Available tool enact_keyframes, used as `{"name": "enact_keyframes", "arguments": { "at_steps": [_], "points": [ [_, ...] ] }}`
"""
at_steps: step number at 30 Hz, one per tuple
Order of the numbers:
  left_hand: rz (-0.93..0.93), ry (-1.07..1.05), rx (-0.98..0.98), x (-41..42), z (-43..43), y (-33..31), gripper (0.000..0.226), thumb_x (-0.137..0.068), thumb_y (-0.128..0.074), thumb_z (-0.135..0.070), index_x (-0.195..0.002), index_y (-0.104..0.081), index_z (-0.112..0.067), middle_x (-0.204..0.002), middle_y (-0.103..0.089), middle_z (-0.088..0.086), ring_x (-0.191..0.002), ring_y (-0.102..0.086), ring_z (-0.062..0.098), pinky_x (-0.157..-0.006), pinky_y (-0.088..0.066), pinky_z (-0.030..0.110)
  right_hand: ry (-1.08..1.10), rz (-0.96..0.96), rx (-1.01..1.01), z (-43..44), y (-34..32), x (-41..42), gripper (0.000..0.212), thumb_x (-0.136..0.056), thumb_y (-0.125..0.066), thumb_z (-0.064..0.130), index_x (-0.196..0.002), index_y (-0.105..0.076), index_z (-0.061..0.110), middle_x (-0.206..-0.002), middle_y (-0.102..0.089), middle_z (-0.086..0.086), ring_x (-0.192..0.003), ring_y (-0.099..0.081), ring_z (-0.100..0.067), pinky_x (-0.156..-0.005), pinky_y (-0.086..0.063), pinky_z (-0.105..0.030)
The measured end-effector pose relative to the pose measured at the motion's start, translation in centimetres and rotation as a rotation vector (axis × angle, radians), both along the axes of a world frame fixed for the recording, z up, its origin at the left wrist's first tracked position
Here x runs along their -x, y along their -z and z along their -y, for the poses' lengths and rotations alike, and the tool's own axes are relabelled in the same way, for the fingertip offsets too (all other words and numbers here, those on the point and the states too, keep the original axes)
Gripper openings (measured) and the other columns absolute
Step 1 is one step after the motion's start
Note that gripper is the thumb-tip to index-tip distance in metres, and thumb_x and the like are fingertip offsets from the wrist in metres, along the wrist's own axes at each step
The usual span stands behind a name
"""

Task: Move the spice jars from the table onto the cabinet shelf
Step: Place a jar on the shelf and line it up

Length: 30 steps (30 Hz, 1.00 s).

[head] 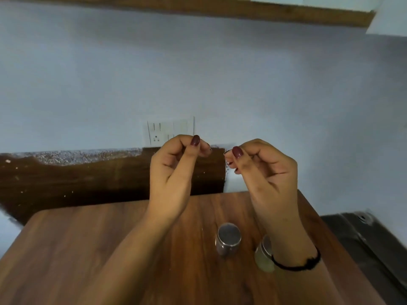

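Against the far side, pale blue wall (220, 73), with a wooden shelf edge (198, 9) along the top. Below it, dark wooden panel (88, 179), speckled along its upper rim. Brown wooden table (88, 249), nearest the viewer. White switch plate (169, 130) on the wall, partly behind the left hand. Left hand (174, 170) raised above the table, fingers curled in, thumb tip against the forefinger, holding nothing. Right hand (262, 172) likewise raised and curled, empty, close to the left but apart. Two jars on the table: dark jar (228, 238) upright between the forearms; pale jar (263, 254) just beside it, half hidden by the right wrist. Black band (301, 264) around that wrist.
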<state>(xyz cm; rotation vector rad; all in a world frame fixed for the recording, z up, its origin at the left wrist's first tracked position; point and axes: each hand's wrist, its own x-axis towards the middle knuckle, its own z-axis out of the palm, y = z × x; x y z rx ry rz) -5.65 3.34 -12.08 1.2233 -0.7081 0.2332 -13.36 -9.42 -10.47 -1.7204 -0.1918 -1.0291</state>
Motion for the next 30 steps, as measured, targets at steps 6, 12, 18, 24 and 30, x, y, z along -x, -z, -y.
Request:
{"name": "enact_keyframes", "arguments": {
  "at_steps": [6,12,18,24,30],
  "points": [
    [-0.07,0.051,-0.053,1.8,-0.4,3.2,0.021,-0.1,-0.05,-0.013,-0.09,-0.068,-0.007,-0.086,-0.069,0.004,-0.089,-0.067,0.021,-0.084,-0.054,0.031,0.01,-0.042,-0.027,-0.1,2.1,2.1,0.01,-0.091,-0.062,0.019,-0.087,-0.071,0.021,-0.08,-0.071,-0.001,-0.074,-0.067,-0.021,-0.065,-0.056,-0.034],
    [-0.177,0.082,-0.081,3.4,0.0,5.3,0.023,-0.1,-0.048,-0.013,-0.09,-0.069,-0.01,-0.085,-0.069,0.002,-0.088,-0.066,0.022,-0.082,-0.055,0.033,0.025,-0.086,-0.096,1.0,3.9,4.0,0.011,-0.092,-0.061,0.013,-0.09,-0.071,0.008,-0.081,-0.07,-0.012,-0.074,-0.067,-0.023,-0.068,-0.056,-0.032],
    [-0.234,0.129,-0.119,4.1,0.7,7.4,0.024,-0.102,-0.048,-0.014,-0.091,-0.069,-0.008,-0.087,-0.068,0.008,-0.086,-0.065,0.023,-0.08,-0.053,0.036,0.036,-0.137,-0.135,1.3,5.9,5.0,0.01,-0.093,-0.061,0.01,-0.091,-0.07,0.006,-0.078,-0.068,-0.017,-0.067,-0.063,-0.033,-0.059,-0.054,-0.04],
    [-0.204,0.138,-0.192,4.0,1.4,9.9,0.024,-0.102,-0.045,-0.01,-0.093,-0.068,-0.01,-0.087,-0.068,0.005,-0.086,-0.066,0.016,-0.08,-0.054,0.026,0.069,-0.201,-0.13,2.6,9.3,4.6,0.013,-0.093,-0.064,0.013,-0.09,-0.071,0.003,-0.076,-0.068,-0.016,-0.066,-0.063,-0.029,-0.059,-0.054,-0.042],
    [-0.309,0.146,-0.421,2.0,2.0,16.2,0.019,-0.095,-0.056,-0.016,-0.111,-0.065,-0.009,-0.104,-0.068,0.002,-0.096,-0.066,0.015,-0.084,-0.055,0.028,0.192,-0.408,-0.102,4.2,15.9,2.7,0.009,-0.089,-0.066,0.002,-0.095,-0.072,-0.002,-0.082,-0.068,-0.005,-0.073,-0.062,-0.002,-0.066,-0.052,-0.015]
  ]
}}
